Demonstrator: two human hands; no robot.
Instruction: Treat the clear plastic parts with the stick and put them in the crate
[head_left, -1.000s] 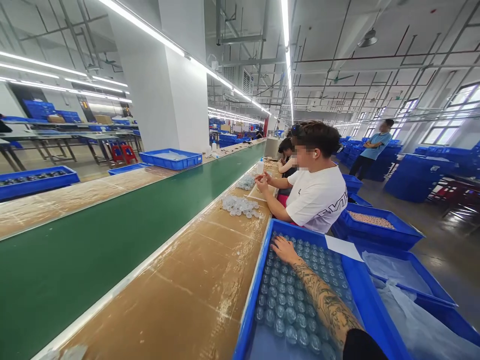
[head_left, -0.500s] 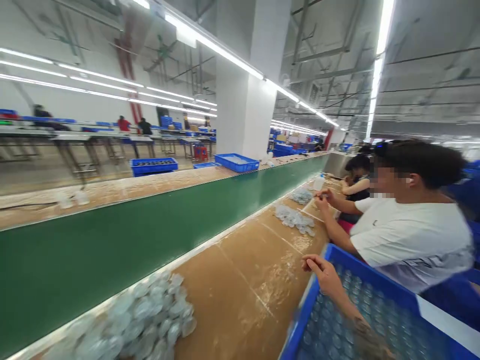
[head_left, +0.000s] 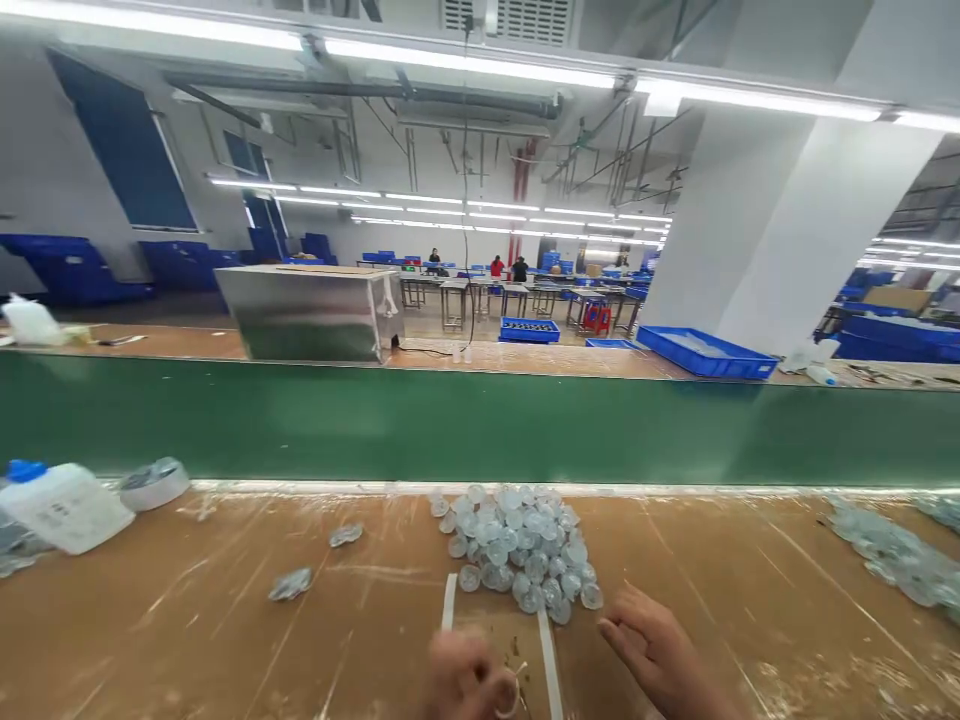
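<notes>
My left hand [head_left: 466, 680] is low at the frame's bottom edge, blurred, its fingers curled around a small pale loop I cannot name. To its right, my right hand [head_left: 658, 655] hovers over the brown bench [head_left: 225, 640] with fingers extended leftward and nothing in them. Just beyond both hands lies a pile of clear round caps [head_left: 517, 548]. Two white strips [head_left: 448, 600] lie on the bench between my hands and the pile. A few stray caps [head_left: 291, 583] lie to the left.
A white bottle with a blue cap [head_left: 64, 505] lies at the left beside a tape roll [head_left: 154, 483]. The green conveyor belt [head_left: 450, 420] runs behind the bench. A steel box [head_left: 311, 312] and a blue tray [head_left: 705, 352] sit beyond it. More caps [head_left: 892, 550] lie far right.
The view has swung left from the blue tray of caps and the seated co-workers to face the bench. My right hand left the tray; both hands are now by the pile.
</notes>
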